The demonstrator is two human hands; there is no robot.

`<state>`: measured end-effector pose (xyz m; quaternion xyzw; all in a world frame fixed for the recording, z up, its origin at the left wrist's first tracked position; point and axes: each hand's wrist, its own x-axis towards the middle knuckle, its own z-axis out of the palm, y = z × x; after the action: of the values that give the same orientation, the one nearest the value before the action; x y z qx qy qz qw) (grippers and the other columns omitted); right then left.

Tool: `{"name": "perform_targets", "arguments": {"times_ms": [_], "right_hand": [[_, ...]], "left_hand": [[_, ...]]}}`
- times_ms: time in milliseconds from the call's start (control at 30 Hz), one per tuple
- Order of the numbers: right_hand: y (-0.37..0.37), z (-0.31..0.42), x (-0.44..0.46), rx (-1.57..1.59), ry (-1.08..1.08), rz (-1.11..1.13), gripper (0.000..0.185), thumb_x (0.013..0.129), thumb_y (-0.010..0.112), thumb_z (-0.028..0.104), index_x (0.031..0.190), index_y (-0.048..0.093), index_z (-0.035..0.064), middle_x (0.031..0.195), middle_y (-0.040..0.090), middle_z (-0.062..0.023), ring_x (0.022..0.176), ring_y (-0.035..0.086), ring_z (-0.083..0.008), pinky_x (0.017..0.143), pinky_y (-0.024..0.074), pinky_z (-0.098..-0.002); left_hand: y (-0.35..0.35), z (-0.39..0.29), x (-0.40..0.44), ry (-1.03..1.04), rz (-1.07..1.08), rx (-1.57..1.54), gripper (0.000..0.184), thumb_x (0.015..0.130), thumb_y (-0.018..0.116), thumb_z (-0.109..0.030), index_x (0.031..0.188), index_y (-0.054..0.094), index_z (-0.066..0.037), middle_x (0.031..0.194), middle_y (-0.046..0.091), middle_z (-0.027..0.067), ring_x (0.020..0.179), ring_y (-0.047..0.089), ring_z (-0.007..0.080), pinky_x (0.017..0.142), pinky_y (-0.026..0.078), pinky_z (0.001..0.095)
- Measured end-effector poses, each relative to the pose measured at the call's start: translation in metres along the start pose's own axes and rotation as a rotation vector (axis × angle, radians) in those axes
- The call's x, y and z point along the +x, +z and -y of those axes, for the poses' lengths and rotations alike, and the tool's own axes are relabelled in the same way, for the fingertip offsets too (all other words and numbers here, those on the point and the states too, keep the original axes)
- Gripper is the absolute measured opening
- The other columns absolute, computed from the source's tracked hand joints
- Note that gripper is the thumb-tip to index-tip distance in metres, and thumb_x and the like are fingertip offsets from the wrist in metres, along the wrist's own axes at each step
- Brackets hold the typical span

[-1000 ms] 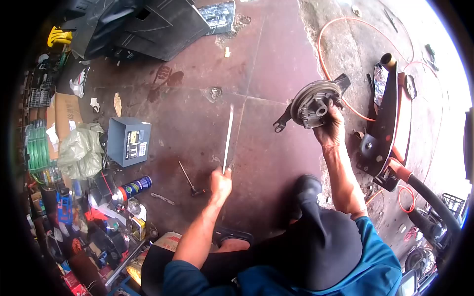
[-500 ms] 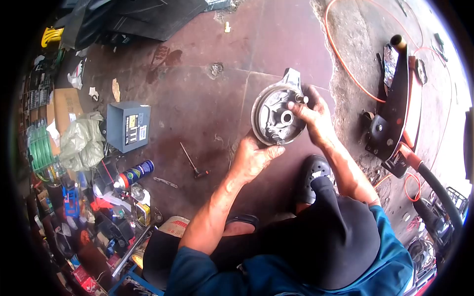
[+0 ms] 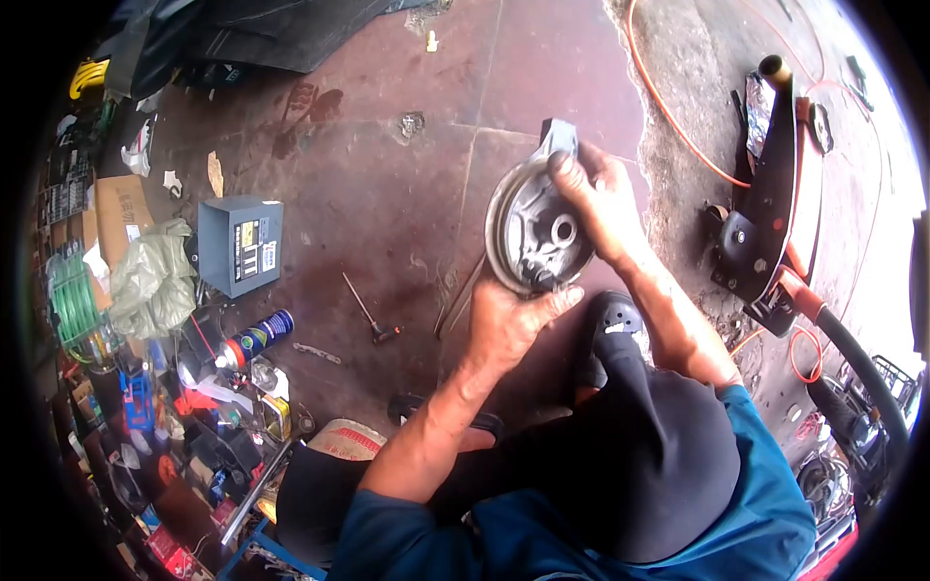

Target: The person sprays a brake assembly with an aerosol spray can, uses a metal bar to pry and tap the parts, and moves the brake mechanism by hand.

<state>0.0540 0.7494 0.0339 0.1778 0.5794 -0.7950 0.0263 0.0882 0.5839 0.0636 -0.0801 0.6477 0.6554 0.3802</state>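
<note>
Held up between both hands is a round metal brake plate, its ribbed inner side with a central hole facing me and its lug pointing away. My left hand grips its lower rim, thumb along the near edge and fingers hidden underneath. Closed on the upper right side, my right hand has its thumb lying near the lug and its other fingers behind. On the floor below and to the left lies a T-handled tool. Thin rods show just beside my left hand.
Left of me stand a grey battery, a blue spray can and a flat metal strip, with cluttered parts beyond. A floor jack and an orange hose are on the right. A dark cover lies at the far left.
My right thumb has shifted from near the central hole up toward the lug. The brake plate has turned slightly. My left foot has moved outward to the left.
</note>
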Motion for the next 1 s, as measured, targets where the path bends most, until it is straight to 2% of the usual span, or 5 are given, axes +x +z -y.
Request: {"name": "perform_targets", "arguments": {"times_ms": [367, 433, 700, 867, 1000], "right_hand": [[0.012, -0.022, -0.011, 0.024, 0.070, -0.181, 0.058, 0.092, 0.058, 0.050, 0.110, 0.062, -0.0043, 0.092, 0.065, -0.0080, 0.081, 0.059, -0.0131, 0.073, 0.0490, -0.0278], [0.037, -0.030, -0.017, 0.488, 0.505, -0.375, 0.048, 0.095, 0.049, 0.056, 0.099, 0.063, 0.0101, 0.080, 0.057, 0.0028, 0.070, 0.053, -0.0109, 0.064, 0.0462, -0.0267], [0.039, -0.053, -0.016, 0.576, 0.414, -0.347, 0.061, 0.094, 0.047, 0.059, 0.111, 0.061, 0.0022, 0.103, 0.064, -0.0105, 0.090, 0.062, -0.0201, 0.077, 0.0531, -0.0371], [0.014, -0.061, 0.003, 0.664, 0.414, -0.188, 0.059, 0.094, 0.046, 0.061, 0.109, 0.061, 0.0061, 0.093, 0.064, -0.0057, 0.077, 0.062, -0.0136, 0.069, 0.0535, -0.0283], [0.020, -0.079, 0.009, 0.613, 0.509, -0.232, 0.062, 0.093, 0.047, 0.061, 0.111, 0.062, 0.0027, 0.099, 0.064, -0.0097, 0.088, 0.060, -0.0191, 0.077, 0.0511, -0.0338]], "left_hand": [[0.016, 0.007, -0.005, 0.308, -0.238, 0.025, 0.051, 0.073, 0.078, -0.001, 0.117, 0.052, 0.003, 0.109, 0.062, 0.0098, 0.098, 0.060, 0.0161, 0.087, 0.049, 0.0295], [0.028, 0.010, -0.001, 0.408, -0.364, -0.010, 0.055, 0.073, 0.077, -0.002, 0.119, 0.048, 0.002, 0.110, 0.058, 0.0100, 0.099, 0.058, 0.0165, 0.088, 0.048, 0.0298], [0.025, 0.036, 0.038, 0.804, -0.605, 0.237, 0.063, 0.071, 0.080, -0.008, 0.121, 0.043, 0.002, 0.110, 0.052, 0.0111, 0.098, 0.055, 0.0207, 0.086, 0.047, 0.0344], [0.031, 0.027, 0.029, 0.649, -0.262, -0.045, 0.070, 0.073, 0.081, -0.003, 0.126, 0.036, -0.001, 0.117, 0.050, 0.0099, 0.108, 0.051, 0.0178, 0.097, 0.042, 0.0342], [0.012, 0.024, 0.017, 0.349, -0.141, -0.148, 0.055, 0.085, 0.073, -0.029, 0.120, 0.042, 0.000, 0.094, 0.057, 0.0042, 0.077, 0.058, 0.0101, 0.065, 0.049, 0.0246]]}}
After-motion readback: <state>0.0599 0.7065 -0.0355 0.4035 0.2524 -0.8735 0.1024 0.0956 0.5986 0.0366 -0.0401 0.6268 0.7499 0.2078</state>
